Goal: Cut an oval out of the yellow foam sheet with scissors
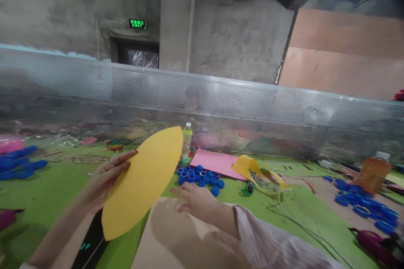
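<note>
Head-worn view, forward and down

The yellow sheet [143,183] looks matt and papery, the blue caps [215,191] smooth plastic, the wall [236,38] rough.

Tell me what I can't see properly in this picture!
In the head view:
Thumb of left hand: out of sight, probably behind yellow sheet.
Black thing: partly behind that sheet, cut off by bottom edge.
Red thing: cut off by right edge.
Bottle label: too small to read.

Green tabletop [59,191], clustered blue caps [206,179], pink sheet [214,162], curled yellow strip [244,167], tan sheet [173,237], white cable [292,217]
</note>
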A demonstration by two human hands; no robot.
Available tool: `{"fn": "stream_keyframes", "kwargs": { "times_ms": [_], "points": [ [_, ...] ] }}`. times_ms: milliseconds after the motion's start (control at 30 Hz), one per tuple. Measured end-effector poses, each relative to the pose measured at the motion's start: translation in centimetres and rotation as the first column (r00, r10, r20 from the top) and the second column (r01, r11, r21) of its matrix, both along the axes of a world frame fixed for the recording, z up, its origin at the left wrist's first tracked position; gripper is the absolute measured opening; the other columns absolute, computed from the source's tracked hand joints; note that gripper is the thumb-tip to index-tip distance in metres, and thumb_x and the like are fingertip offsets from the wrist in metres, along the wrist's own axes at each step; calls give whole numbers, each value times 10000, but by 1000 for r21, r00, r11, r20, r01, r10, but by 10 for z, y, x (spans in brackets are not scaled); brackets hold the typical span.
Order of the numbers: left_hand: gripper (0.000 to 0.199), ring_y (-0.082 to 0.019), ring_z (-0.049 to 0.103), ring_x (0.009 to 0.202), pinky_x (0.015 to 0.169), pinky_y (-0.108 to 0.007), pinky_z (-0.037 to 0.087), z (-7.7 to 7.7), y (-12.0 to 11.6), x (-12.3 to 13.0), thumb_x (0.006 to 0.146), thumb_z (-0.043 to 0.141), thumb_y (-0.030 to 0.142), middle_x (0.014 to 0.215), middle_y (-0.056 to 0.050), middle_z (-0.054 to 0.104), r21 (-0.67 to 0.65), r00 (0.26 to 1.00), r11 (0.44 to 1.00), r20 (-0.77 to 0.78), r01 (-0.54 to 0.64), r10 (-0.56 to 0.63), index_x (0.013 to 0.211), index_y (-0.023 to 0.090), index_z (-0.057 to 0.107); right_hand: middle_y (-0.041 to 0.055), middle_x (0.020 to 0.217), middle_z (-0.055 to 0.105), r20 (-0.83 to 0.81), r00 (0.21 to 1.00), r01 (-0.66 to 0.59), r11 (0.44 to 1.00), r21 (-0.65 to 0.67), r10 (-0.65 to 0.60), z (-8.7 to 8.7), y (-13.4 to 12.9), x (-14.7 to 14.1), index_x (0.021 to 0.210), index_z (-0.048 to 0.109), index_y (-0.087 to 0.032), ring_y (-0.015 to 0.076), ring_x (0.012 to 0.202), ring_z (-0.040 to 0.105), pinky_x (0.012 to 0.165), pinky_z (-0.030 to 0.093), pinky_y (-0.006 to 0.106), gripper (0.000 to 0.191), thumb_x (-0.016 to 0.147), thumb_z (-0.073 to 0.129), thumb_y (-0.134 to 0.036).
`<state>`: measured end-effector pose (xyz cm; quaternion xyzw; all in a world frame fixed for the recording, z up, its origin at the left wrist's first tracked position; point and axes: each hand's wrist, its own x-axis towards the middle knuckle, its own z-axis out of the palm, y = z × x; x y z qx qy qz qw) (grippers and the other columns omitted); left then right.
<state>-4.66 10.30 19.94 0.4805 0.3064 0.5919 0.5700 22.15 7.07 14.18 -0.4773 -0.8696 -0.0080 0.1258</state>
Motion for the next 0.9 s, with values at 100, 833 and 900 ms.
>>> {"fn": "stream_keyframes", "kwargs": {
  "times_ms": [100,833,900],
  "points": [
    [560,-170,723,679,578,-208,588,0,-1,1,570,924,224,918,-11,772,-37,1000,999,-25,11,-12,1083,211,702,108,1383,538,-26,999,20,999,41,-19,-11,-28,18,1384,506,-260,286,1214,534,996,446,416,450,949,556,-366],
    [385,-263,473,1287,1084,-378,326,-46,3,48,850,619,289,1359,-37,571,103,603,896,-771,431,-202,1235,271,603,182,1176,653,-823,250,-215,799,-561,-511,-44,-53,82,1441,376,-159,253,838,682,667,555,377,726,883,535,-595],
    [383,-248,484,1281,1069,-361,348,-49,1,53,877,580,284,1381,-37,554,102,596,884,-773,457,-219,1260,272,579,138,1051,702,-838,254,-243,807,-539,-483,-55,-49,75,1355,485,-166,252,804,682,645,535,338,770,734,742,-542]
  ]
}}
